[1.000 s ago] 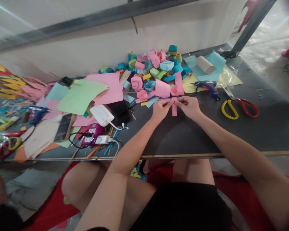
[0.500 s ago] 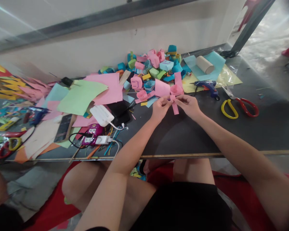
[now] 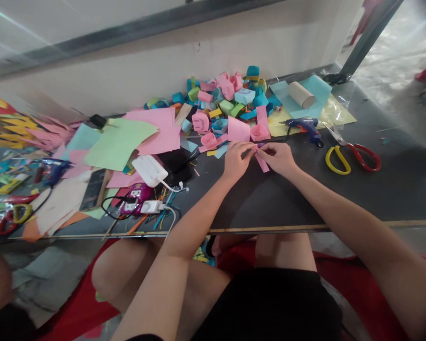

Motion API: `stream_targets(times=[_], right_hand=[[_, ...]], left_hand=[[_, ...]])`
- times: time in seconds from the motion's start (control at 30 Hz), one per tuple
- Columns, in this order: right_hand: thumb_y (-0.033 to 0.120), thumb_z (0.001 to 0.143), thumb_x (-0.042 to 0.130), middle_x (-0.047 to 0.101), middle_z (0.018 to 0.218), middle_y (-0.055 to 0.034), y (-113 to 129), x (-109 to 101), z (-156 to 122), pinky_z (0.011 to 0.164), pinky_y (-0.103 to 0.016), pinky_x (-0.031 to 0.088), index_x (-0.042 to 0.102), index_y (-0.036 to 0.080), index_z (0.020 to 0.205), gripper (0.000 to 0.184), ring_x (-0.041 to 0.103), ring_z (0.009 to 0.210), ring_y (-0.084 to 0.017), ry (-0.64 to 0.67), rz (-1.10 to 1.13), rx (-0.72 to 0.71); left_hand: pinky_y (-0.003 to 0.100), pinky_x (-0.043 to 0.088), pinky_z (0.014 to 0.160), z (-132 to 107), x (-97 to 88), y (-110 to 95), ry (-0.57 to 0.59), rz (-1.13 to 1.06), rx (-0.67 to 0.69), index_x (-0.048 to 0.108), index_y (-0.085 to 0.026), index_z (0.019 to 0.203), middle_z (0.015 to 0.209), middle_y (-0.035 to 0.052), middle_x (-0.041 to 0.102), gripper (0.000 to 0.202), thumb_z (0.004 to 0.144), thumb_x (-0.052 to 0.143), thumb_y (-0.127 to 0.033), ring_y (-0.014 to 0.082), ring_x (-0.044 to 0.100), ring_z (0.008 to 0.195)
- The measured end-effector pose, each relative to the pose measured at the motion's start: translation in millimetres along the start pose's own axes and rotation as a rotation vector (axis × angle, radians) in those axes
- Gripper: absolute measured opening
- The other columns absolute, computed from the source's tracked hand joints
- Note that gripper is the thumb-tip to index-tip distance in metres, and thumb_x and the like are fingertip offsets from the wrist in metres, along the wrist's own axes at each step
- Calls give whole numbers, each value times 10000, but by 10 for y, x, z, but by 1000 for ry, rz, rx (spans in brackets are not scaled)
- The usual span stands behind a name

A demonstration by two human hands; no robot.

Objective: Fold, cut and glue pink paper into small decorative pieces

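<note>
Between both hands, just above the dark table (image 3: 287, 203), is a pink paper strip (image 3: 262, 164). My left hand (image 3: 238, 160) pinches its upper end with thumb and fingers. My right hand (image 3: 277, 157) grips the same end from the other side, fingertips meeting the left ones. The strip's free end hangs down toward me, slanting right. Fingers cover the upper part, so its fold cannot be made out. Just beyond the hands lie a curled pink sheet (image 3: 238, 129) and a small pink paper box (image 3: 260, 132) with a strip standing from it.
Folded paper pieces (image 3: 227, 90) are heaped by the wall. To the right lie a blue glue gun (image 3: 303, 127), scissors (image 3: 351, 154) and a cardboard tube (image 3: 301, 95). On the left are paper sheets (image 3: 120, 142), a white charger (image 3: 150, 170) and a purple power socket (image 3: 137, 196) with cables.
The pink strip's free end has swung to the right, and its upper end is now more hidden by my fingers. At the far left, another person's arm has moved up to the table edge.
</note>
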State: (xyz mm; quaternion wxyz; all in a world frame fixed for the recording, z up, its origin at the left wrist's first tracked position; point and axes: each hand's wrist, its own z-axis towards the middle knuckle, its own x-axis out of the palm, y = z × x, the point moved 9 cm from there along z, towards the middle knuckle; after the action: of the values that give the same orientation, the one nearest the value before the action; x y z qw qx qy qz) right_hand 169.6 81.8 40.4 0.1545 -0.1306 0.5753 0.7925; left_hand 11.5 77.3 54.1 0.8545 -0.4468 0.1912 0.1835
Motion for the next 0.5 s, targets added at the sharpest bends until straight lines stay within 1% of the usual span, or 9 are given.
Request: stream_targets(times=[0.07,0.13,0.23,0.37,0.5], right_hand=[[465,797,752,785,754,-41,-34,22,3,685,-312,534,794,201,744,273,702,686,-184,17,6,7],[501,792,762,789,762,-42,-87,66,3,679,-308,550,790,207,742,300,711,687,-184,48,63,42],[545,766,784,790,770,-59,-148,147,-19,640,-294,559,775,201,732,346,713,675,-178,99,224,125],[506,711,838,795,783,-83,-207,202,-84,594,-295,571,780,190,740,322,714,657,-186,107,435,291],[421,699,857,789,751,-88,-292,190,-117,560,-289,579,776,178,740,260,713,625,-188,65,511,444]], left_hand=[[373,532,875,2,7,4,18,61,7,805,-232,978,955,84,783,167,943,681,-338,231,657,984],[384,533,890,-6,2,-15,21,124,33,803,-233,964,924,79,780,164,952,660,-312,232,653,968],[400,525,932,-32,-5,-124,22,220,137,800,-234,984,915,78,782,205,978,606,-300,237,652,999],[413,521,981,-67,23,-245,53,302,251,796,-223,1062,981,98,791,311,1026,501,-316,252,656,1115],[421,522,1033,-87,91,-264,87,344,278,777,-223,1158,1114,102,788,351,1043,448,-266,246,654,1210]])
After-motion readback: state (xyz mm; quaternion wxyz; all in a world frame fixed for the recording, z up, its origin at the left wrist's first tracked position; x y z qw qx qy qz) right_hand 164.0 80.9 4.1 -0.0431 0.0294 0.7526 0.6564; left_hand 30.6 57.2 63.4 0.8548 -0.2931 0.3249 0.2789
